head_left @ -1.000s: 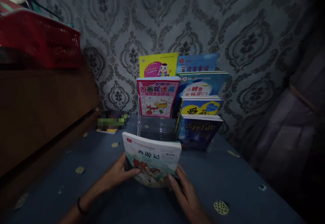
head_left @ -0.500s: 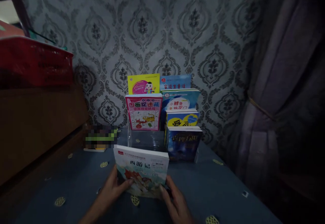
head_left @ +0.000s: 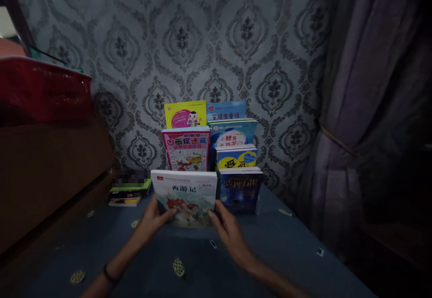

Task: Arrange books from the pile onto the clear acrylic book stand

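Between both hands I hold a pale book (head_left: 189,196) with a red figure on its cover, upright and facing me. My left hand (head_left: 153,219) grips its left edge, thumb on the front cover. On the right edge, my right hand (head_left: 227,223) is closed the same way. Right behind it stands a pink book (head_left: 188,149), its lower part hidden, with a yellow book (head_left: 185,115) behind that. To the right, a dark blue book (head_left: 239,192) stands in front of a yellow-and-blue book (head_left: 236,158), a teal book (head_left: 232,135) and a light blue book (head_left: 227,110).
A small stack of books (head_left: 130,190) lies at the left, its top blurred out. A red basket (head_left: 45,91) rests on a brown cabinet (head_left: 54,167) along the left side. The patterned wall (head_left: 216,41) rises behind, and a tied curtain (head_left: 340,154) hangs at right.
Both hands have carried the pale book forward, up against the front of the pink book's row. It now covers the clear stand part seen there before. The view has shifted slightly.
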`<state>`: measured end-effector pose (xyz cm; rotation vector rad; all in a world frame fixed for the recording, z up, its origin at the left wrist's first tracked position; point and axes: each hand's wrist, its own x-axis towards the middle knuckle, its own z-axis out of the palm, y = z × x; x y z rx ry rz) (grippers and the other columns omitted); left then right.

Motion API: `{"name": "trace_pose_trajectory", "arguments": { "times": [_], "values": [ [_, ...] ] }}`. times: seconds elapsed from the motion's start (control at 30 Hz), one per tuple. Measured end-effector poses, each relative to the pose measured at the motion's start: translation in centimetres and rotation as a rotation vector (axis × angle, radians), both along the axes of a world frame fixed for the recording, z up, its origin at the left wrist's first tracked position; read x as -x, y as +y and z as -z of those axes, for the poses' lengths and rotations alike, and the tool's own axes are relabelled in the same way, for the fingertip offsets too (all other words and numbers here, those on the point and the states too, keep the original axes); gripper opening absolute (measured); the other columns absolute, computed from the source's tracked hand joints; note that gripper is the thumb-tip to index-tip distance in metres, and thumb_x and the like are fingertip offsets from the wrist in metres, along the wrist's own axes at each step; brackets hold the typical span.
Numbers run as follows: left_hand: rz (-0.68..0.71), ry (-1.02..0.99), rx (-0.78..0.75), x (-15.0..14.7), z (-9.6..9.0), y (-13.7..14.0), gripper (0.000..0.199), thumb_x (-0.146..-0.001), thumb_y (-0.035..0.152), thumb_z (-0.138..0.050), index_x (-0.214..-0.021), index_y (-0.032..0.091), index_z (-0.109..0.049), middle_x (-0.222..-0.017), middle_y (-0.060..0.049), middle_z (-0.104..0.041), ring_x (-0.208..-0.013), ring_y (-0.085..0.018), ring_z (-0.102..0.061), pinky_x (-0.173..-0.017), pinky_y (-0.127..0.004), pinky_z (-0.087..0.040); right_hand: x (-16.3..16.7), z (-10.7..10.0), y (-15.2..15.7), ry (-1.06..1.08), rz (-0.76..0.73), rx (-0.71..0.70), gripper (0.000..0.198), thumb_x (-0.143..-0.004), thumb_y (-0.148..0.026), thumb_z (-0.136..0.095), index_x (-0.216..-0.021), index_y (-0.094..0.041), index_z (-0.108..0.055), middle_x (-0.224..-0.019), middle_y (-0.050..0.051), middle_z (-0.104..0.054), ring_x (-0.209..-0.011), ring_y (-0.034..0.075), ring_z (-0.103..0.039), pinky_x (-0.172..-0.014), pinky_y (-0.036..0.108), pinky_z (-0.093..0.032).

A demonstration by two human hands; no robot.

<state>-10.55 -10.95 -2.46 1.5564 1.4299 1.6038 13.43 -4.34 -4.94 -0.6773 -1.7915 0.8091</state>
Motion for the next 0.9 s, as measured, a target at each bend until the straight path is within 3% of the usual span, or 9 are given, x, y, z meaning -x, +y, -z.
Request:
{"name": "trace_pose_trajectory", "arguments": {
  "times": [0.27, 0.37, 0.47, 0.63, 0.9],
  "values": [
    [-0.104, 0.229, -0.341, 1.2, -11.1, 5.7, 0.053, -0.078, 0.046, -0.074, -0.12, 0.019, -0.057, -0.127, -0.012, -0.066, -0.12, -0.029, -0.061, -0.105, -0.046, -0.047, 1.7, -12.5, 6.8, -0.03, -0.025, -0.423, 0.02, -0.097, -0.035, -0.043, -0.105, -0.021, -0.056, -0.095, 0.007, -0.068, -0.084, 0.022, -0.063, -0.077, 0.035, -0.05],
    [-0.158, 0.273, -0.458, 1.3, -14.0, 7.3, 0.053, -0.079, 0.047, -0.073, -0.12, 0.018, -0.057, -0.127, -0.012, -0.066, -0.119, -0.03, -0.061, -0.103, -0.045, -0.047, 2.5, -15.7, 8.9, -0.009, 0.006, -0.507, 0.021, -0.097, -0.035, -0.043, -0.108, -0.021, -0.053, -0.096, 0.008, -0.068, -0.085, 0.023, -0.063, -0.078, 0.038, -0.05],
    [-0.191, 0.296, -0.5, 1.6, -14.9, 8.7, 0.054, -0.079, 0.048, -0.074, -0.121, 0.018, -0.057, -0.128, -0.012, -0.066, -0.119, -0.029, -0.061, -0.103, -0.044, -0.047, 3.0, -16.9, 10.2, 0.012, 0.019, -0.532, 0.022, -0.097, -0.034, -0.041, -0.109, -0.02, -0.052, -0.101, 0.011, -0.068, -0.088, 0.025, -0.063, -0.08, 0.041, -0.051],
    [-0.148, 0.286, -0.546, 1.9, -14.3, 10.3, 0.054, -0.081, 0.052, -0.072, -0.122, 0.019, -0.056, -0.124, -0.011, -0.067, -0.115, -0.028, -0.062, -0.101, -0.043, -0.048, 3.2, -16.6, 11.3, -0.005, 0.047, -0.563, 0.022, -0.096, -0.033, -0.04, -0.109, -0.019, -0.051, -0.101, 0.013, -0.068, -0.091, 0.027, -0.063, -0.083, 0.043, -0.05],
    [-0.156, 0.307, -0.45, 2.8, -13.7, 11.4, 0.061, -0.083, 0.05, -0.069, -0.13, 0.016, -0.05, -0.127, -0.012, -0.066, -0.119, -0.029, -0.061, -0.102, -0.042, -0.048, 3.3, -16.2, 12.6, -0.17, 0.172, -0.568, 0.013, -0.095, -0.029, -0.042, -0.098, -0.022, -0.052, -0.098, 0.01, -0.064, -0.092, 0.026, -0.058, -0.083, 0.04, -0.047]
  ]
}}
